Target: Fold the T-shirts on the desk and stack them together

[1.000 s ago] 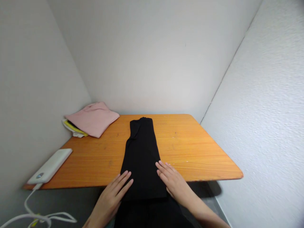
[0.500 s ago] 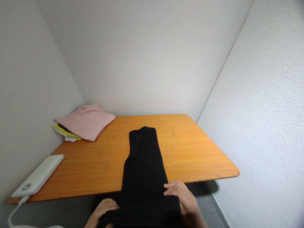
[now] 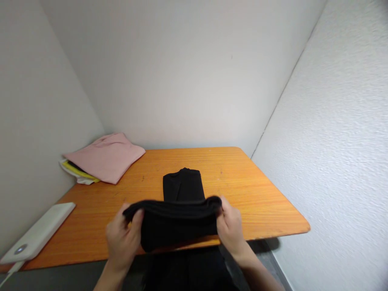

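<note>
A black shirt (image 3: 182,226), narrowed into a long folded strip, lies on the wooden table with its collar end toward the wall. Its near end is lifted and doubled over above the table's front edge. My left hand (image 3: 123,234) pinches the left corner of the raised fold, thumb on the near side. At the right corner, my right hand (image 3: 229,224) is closed on the same fold. The cloth hangs down between both hands and covers the middle of the shirt. Only the collar part shows flat beyond the fold.
A stack of folded clothes, a pink one (image 3: 109,157) on top, lies at the table's back left. A white power bank (image 3: 39,234) with a cable (image 3: 13,270) sits along the left edge. Walls enclose the wooden table (image 3: 257,194) at the back and sides.
Both hands have risen and moved forward from below the table edge, bringing the shirt's near end up and over. The right hand, earlier resting on the cloth, now grips it.
</note>
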`<state>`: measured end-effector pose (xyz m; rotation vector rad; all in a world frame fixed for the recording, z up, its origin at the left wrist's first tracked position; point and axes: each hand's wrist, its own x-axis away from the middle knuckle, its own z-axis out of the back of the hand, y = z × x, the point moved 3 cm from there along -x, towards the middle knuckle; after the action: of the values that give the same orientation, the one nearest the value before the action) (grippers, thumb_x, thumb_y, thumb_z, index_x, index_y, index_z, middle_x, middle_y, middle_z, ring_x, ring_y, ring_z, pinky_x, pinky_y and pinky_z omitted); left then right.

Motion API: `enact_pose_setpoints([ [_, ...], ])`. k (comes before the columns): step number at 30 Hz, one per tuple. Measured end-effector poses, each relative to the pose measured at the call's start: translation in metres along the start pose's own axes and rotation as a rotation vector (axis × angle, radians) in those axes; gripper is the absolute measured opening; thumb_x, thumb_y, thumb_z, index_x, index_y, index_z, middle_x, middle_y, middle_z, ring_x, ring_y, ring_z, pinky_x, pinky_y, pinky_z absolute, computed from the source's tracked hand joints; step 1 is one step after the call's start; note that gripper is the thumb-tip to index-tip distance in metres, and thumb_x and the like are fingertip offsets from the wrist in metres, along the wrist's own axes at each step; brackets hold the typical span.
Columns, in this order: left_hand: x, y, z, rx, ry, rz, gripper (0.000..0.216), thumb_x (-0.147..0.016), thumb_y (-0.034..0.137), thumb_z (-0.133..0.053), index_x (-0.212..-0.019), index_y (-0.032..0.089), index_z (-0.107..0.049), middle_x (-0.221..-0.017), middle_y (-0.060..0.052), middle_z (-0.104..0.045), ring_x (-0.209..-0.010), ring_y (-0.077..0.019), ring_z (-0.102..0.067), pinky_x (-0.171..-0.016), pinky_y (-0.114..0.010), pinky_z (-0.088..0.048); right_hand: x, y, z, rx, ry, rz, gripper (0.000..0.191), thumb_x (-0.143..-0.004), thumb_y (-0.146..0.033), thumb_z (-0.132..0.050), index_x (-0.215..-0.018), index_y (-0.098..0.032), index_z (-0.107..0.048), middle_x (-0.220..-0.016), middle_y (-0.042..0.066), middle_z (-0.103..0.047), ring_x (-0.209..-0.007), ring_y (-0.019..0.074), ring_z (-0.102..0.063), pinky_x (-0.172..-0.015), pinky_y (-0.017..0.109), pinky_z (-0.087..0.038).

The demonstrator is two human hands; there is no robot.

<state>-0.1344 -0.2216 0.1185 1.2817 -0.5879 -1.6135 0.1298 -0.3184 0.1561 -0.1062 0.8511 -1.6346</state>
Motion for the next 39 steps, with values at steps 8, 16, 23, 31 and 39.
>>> enact_pose_setpoints([
  [8, -0.103, -0.046, -0.118, -0.461, -0.464, -0.03, 0.072, -0.093, 0.058, -0.043, -0.14, 0.003, -0.041, -0.14, -0.027, -0.049, -0.13, -0.0374, -0.047, -0.104, -0.049, -0.04, -0.124, 0.034, -0.056, 0.73, -0.287, -0.181, 0.043, -0.099, -0.043, -0.041, -0.115, -0.007, -0.058, -0.1, 0.021, -0.069, -0.096, 0.0319, -0.065, -0.083, 0.041, -0.047],
  [16, -0.08, -0.061, -0.197, -0.614, -0.747, -0.186, 0.052, -0.097, 0.032, -0.033, -0.144, 0.013, -0.043, -0.155, -0.014, -0.032, -0.146, -0.0324, -0.022, -0.116, -0.061, -0.016, -0.139, 0.043, -0.136, 0.61, -0.446, 0.069, 0.063, -0.099, -0.04, -0.036, -0.149, -0.004, -0.03, -0.158, 0.018, -0.02, -0.148, 0.0307, -0.009, -0.118, 0.049, -0.009],
  [23, -0.06, -0.087, -0.218, -0.612, -0.712, -0.182, 0.058, -0.093, 0.025, -0.031, -0.15, 0.02, -0.035, -0.155, -0.008, -0.035, -0.146, -0.0263, -0.026, -0.118, -0.055, -0.016, -0.122, 0.078, -0.167, 0.539, -0.502, 0.083, 0.065, -0.101, -0.044, -0.019, -0.152, -0.003, -0.024, -0.158, 0.016, -0.017, -0.148, 0.0256, -0.008, -0.12, 0.045, -0.006],
  [31, -0.061, -0.089, -0.219, -0.598, -0.721, -0.156, 0.058, -0.093, 0.025, -0.029, -0.151, 0.02, -0.033, -0.157, -0.006, -0.029, -0.146, -0.0258, -0.024, -0.119, -0.056, -0.016, -0.123, 0.086, -0.172, 0.496, -0.5, 0.081, 0.065, -0.101, -0.046, -0.018, -0.152, -0.005, -0.022, -0.159, 0.014, -0.011, -0.148, 0.0255, -0.005, -0.121, 0.045, -0.005],
  [39, -0.06, -0.091, -0.218, -0.585, -0.703, -0.188, 0.06, -0.093, 0.028, -0.033, -0.153, 0.025, -0.027, -0.156, -0.004, -0.028, -0.146, -0.0262, -0.023, -0.119, -0.057, -0.018, -0.122, 0.091, -0.175, 0.489, -0.523, 0.098, 0.064, -0.101, -0.046, -0.017, -0.152, -0.007, -0.021, -0.159, 0.011, -0.008, -0.148, 0.0257, -0.003, -0.122, 0.047, -0.006],
])
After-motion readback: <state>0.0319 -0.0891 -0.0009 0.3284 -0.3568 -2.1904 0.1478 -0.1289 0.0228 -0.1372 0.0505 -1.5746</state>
